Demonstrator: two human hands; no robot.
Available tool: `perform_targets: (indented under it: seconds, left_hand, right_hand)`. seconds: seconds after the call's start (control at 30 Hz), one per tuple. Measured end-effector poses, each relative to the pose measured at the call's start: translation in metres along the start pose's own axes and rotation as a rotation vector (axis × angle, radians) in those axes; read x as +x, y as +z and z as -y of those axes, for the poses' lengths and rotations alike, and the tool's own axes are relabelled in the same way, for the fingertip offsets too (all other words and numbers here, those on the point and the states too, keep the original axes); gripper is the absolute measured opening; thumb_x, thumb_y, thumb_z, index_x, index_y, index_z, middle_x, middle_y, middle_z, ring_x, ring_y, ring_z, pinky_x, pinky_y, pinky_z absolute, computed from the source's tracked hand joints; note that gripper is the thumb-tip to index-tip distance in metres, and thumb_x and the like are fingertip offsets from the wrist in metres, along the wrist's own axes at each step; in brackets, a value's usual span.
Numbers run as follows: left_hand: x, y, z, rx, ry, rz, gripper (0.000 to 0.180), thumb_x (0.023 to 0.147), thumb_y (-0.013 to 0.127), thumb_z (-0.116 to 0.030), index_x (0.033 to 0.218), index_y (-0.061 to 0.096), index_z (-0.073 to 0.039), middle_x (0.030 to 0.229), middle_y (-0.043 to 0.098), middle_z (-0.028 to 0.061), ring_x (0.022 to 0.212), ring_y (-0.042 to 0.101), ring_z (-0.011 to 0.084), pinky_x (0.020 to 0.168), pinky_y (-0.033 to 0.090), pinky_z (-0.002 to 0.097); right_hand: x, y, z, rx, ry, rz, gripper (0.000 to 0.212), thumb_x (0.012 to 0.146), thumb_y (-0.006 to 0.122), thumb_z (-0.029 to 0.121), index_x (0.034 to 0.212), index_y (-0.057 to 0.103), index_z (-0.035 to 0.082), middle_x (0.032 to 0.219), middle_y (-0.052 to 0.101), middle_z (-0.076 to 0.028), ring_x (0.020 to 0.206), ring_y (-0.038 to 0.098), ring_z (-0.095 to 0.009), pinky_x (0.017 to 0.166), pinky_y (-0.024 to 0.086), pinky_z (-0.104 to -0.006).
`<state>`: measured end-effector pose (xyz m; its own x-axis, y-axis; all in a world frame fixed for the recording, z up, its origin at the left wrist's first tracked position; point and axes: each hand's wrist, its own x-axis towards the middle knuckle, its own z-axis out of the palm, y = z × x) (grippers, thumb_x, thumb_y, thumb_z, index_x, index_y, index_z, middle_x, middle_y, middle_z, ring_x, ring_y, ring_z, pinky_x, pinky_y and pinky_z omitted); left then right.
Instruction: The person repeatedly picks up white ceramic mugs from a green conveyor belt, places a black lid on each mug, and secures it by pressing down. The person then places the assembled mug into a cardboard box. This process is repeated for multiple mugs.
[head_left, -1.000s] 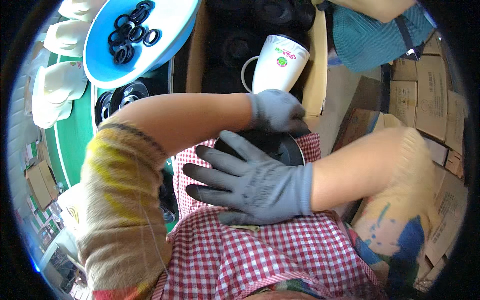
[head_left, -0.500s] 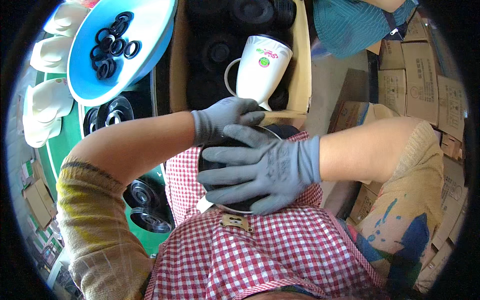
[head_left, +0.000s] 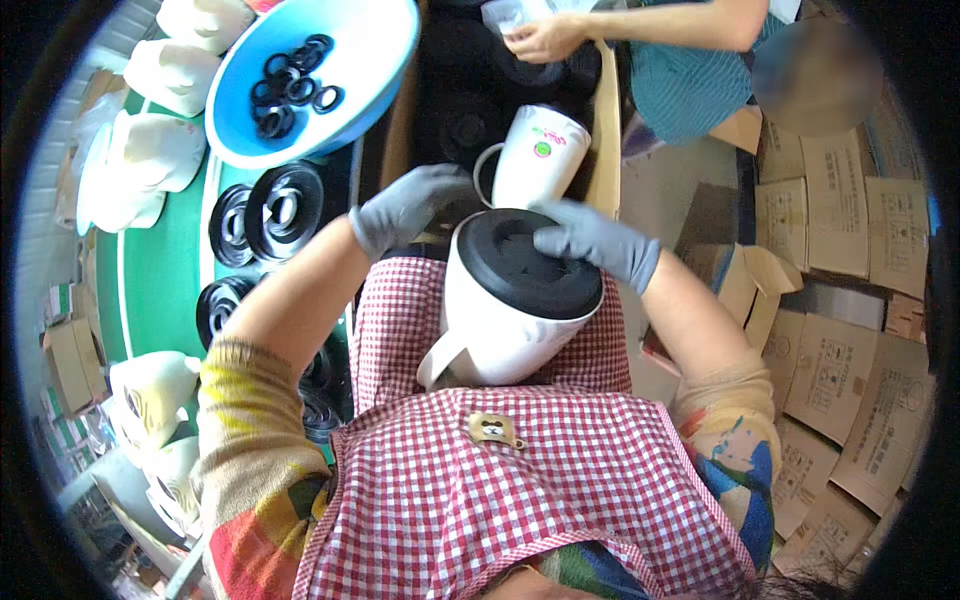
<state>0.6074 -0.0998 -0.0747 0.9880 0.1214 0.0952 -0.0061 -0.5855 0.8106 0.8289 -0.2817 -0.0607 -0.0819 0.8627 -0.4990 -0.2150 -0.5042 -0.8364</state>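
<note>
A white jug [head_left: 497,345] rests on the lap [head_left: 397,305] of a red-and-white checked apron, between its left and right edges, tilted so I can see its side and its dark end at once. The white handle [head_left: 443,358] juts toward the wearer and off to their left. A round black cap [head_left: 505,270] covers the jug's upper end, reaching past the lap's far edge, with faint grey patterning on the wall just below.
</note>
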Motion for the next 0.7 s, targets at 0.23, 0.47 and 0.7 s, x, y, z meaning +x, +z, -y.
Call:
perform_targets:
  seconds: [0.23,0.47,0.7]
  left_hand:
    - [-0.136,0.03,-0.085,-0.544,-1.027,0.034,0.041,0.099,0.047,-0.038,0.096,0.068,-0.003,0.081,0.068,0.0048,0.069,0.067,0.013,0.057,0.053,0.0242]
    - [-0.178,0.097,-0.137,-1.499,-0.489,-0.316,0.062,0.098,0.049,-0.045,0.136,0.045,0.003,0.123,0.061,0.0201,0.109,0.062,0.0292,0.099,0.048,0.044]
    - [-0.29,0.053,-0.177,-1.188,-0.086,-1.273,0.05,0.091,0.059,-0.024,0.131,0.047,0.002,0.113,0.063,0.0161,0.105,0.066,0.0288,0.09,0.055,0.0407]
  right_hand:
    - [-0.097,0.035,0.027,-0.101,-0.301,-0.062,0.067,0.075,0.08,0.026,0.127,0.056,-0.007,0.119,0.064,-0.013,0.109,0.061,-0.019,0.098,0.047,-0.0316]
    - [-0.152,0.098,0.091,-0.662,-1.085,-0.105,0.058,0.08,0.076,0.03,0.126,0.06,-0.001,0.12,0.066,-0.017,0.109,0.064,-0.026,0.097,0.049,-0.0377]
    - [-0.082,0.124,0.089,-0.686,-1.11,-0.174,0.05,0.095,0.06,0.026,0.134,0.051,-0.005,0.132,0.057,-0.02,0.121,0.055,-0.03,0.103,0.042,-0.0383]
